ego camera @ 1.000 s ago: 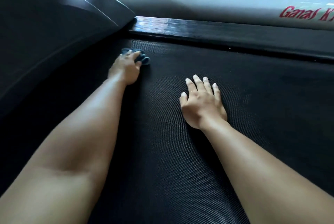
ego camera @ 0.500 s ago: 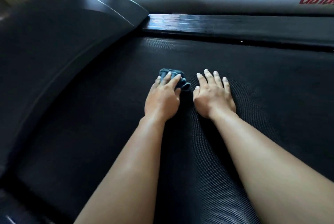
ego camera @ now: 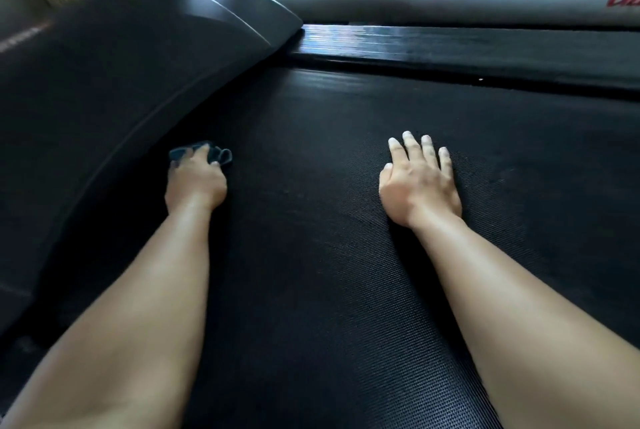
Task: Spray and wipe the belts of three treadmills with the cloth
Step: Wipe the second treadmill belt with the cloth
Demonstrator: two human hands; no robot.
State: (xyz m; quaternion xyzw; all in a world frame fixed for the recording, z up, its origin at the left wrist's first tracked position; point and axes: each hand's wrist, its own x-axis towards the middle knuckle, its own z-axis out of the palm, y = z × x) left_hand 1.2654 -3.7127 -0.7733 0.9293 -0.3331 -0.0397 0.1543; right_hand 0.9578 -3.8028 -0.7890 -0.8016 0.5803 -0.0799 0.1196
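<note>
Head view: presses a bunched dark-blue cloth (ego camera: 223,156) onto the black treadmill belt (ego camera: 311,238) with the left grip (ego camera: 195,181), fingers curled over it, just beside the curved motor cover (ego camera: 121,65). Rests the right grip (ego camera: 419,184) flat on the belt, fingers straight and spread, well apart from the cloth.

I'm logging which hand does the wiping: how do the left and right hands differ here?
The left hand grips a dark cloth, fingers curled over it; the right hand holds nothing, fingers straight. The left hand is beside the black motor cover; the right hand lies well clear of it. Both rest on the treadmill belt.
</note>
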